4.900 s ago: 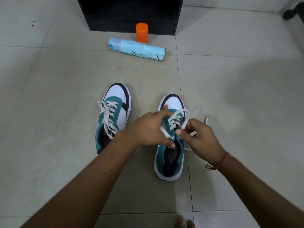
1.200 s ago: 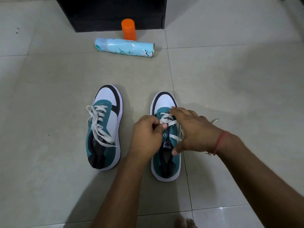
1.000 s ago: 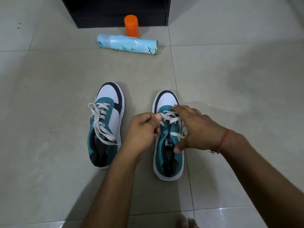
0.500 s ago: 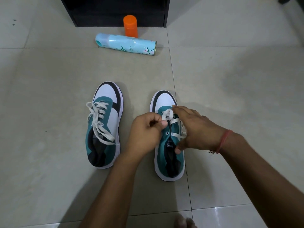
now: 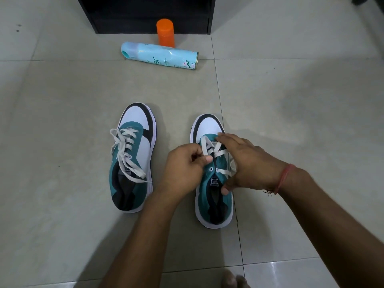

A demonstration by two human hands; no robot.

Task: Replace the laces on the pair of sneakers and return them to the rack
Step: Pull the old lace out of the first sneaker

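Two teal, white and black sneakers stand on the tiled floor. The left sneaker [image 5: 133, 159] is laced with a white lace, its ends lying loose. Over the right sneaker [image 5: 212, 194] my left hand [image 5: 185, 165] pinches a strand of its white lace [image 5: 207, 146] at the left eyelet row. My right hand [image 5: 241, 163] lies across the shoe's right side, fingers over the lace and thumb pressed against the collar. Only the lower eyelets are threaded; the upper ones stand empty.
A black rack [image 5: 149, 13] stands at the far edge of the floor. In front of it an orange bottle [image 5: 165, 32] stands upright and a light blue spray can [image 5: 160, 58] lies on its side. My toes [image 5: 232, 279] show at the bottom.
My left hand has kept pinching and working the lace at the left eyelets. My right hand has shifted from pinching the lace end to lying over the shoe's right side.
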